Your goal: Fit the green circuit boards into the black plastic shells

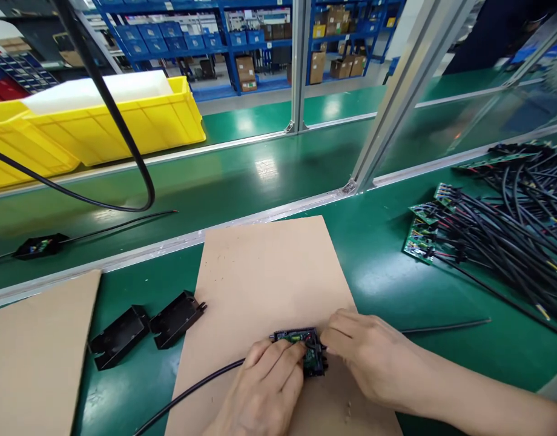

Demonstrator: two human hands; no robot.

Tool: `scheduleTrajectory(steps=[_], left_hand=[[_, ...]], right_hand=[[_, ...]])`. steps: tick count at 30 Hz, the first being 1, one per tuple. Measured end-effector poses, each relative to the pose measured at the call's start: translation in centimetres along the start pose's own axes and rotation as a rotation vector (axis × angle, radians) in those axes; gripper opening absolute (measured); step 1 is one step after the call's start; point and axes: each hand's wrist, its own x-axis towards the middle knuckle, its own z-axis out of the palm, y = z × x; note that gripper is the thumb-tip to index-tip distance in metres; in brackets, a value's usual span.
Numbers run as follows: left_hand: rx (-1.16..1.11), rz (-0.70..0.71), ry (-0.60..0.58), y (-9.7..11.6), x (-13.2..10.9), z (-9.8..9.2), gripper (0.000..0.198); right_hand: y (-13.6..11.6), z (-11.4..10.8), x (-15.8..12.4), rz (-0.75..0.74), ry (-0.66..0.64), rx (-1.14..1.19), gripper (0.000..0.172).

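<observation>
while the left hand [264,387] bends over a circuit board [309,357] in its black case [315,371], the right hand [373,351] pinches at the end

as the black case lies on a cardboard sheet [260,278] in front of the person, the left hand's fingers rest side by side over its left part; the thumb is hidden, so whether that hand grips cannot be told. the right hand's thumb and fingers are together on the right cable [446,326] beside the case. the left cable [194,384] trails from under the left hand.

small white labels [269,45] dot the blue rack [227,57] in the background, their print too small to read; marks on its cardboard boxes [246,72] are equally illegible. the rack also carries blue bins [169,36], contents unclear.

of the nearer containers, a yellow bin [137,130] has a white slab [106,91] sticking out of its top. two black shells [119,339] lie open side up, left of the work, one overlapping the sheet's edge. past the metal rail [269,217], another black case [40,246] holds a circuit board too. on the tabletop [373,278] at right sit heaped boards with black cables [500,236].
</observation>
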Motion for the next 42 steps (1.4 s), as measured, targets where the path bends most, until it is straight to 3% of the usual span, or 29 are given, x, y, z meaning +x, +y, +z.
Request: scheduleTrajectory(steps=[9, 14, 17, 21, 24, 26, 29, 32, 38, 42], left_hand=[[0.116, 0.009, -0.052, 0.4, 0.8, -0.3, 0.047], [0.129, -0.033, -0.126, 1.0, 0.8, 0.3, 0.053], [0.105, -0.05, -0.134, 1.0, 0.5, 0.5, 0.057], [0.141, -0.056, -0.108, 0.8, -0.1, 0.9, 0.059], [0.218, -0.021, -0.075, 1.0, -0.2, 1.4, 0.054], [0.218, -0.026, -0.115, 1.2, 0.1, 1.4, 0.052], [0.099, -0.094, -0.229, 1.4, 1.0, 0.5, 0.054], [-0.026, -0.164, -0.252, 1.2, 1.8, -1.1, 0.058], [-0.099, -0.337, -0.217, -0.2, 0.6, -4.9, 0.059], [-0.151, -0.433, -0.252, -0.7, -0.7, -5.0, 0.059]], right_hand=[[-0.1, -0.3, 1.0, -0.149, -0.014, -0.271, 0.022], [-0.1, -0.3, 1.2, -0.111, 0.006, -0.329, 0.011], [0.7, 0.6, 0.6, -0.132, 0.087, -0.306, 0.012], [1.6, 2.1, -0.2, -0.259, 0.247, -0.358, 0.026], [1.5, 2.4, -0.3, -0.298, 0.289, -0.388, 0.028], [1.3, 2.1, -0.1, -0.31, 0.28, -0.385, 0.026], [1.2, 1.6, 0.3, -0.302, 0.199, -0.364, 0.019], [1.7, 1.9, 0.3, -0.267, 0.155, -0.327, 0.016], [2.4, 1.6, -0.3, -0.188, 0.273, -0.197, 0.022], [0.3, 0.4, -0.1, -0.151, 0.359, -0.124, 0.022]])
